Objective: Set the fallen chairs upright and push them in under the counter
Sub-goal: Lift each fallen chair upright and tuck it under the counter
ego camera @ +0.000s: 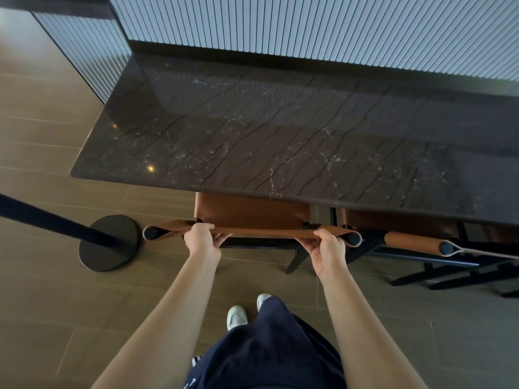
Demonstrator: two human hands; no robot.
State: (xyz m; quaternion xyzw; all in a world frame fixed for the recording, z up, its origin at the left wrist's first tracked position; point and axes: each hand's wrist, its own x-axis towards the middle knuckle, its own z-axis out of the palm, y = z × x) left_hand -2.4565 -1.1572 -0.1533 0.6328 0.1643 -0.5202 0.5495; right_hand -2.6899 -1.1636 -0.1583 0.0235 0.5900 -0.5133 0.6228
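From my feed I see both arms stretched out to the near chair, which stands upright at the near edge of the counter, its tan seat partly tucked under the dark veined stone top. My left hand grips the chair's leather backrest band towards its left end, fingers curled over the top edge. My right hand grips the same band near its right end, fingers wrapped over it and the thumb underneath. Just to the right, a second chair of the same make also stands upright, its seat further in under the counter and its rolled leather back almost touching the first chair's right post. To the left, on the wood-look floor, a round black stanchion base stands near the chair but apart from it. Beyond the counter rises a pale ribbed panel. Near the bottom, pale shoes show below dark shorts
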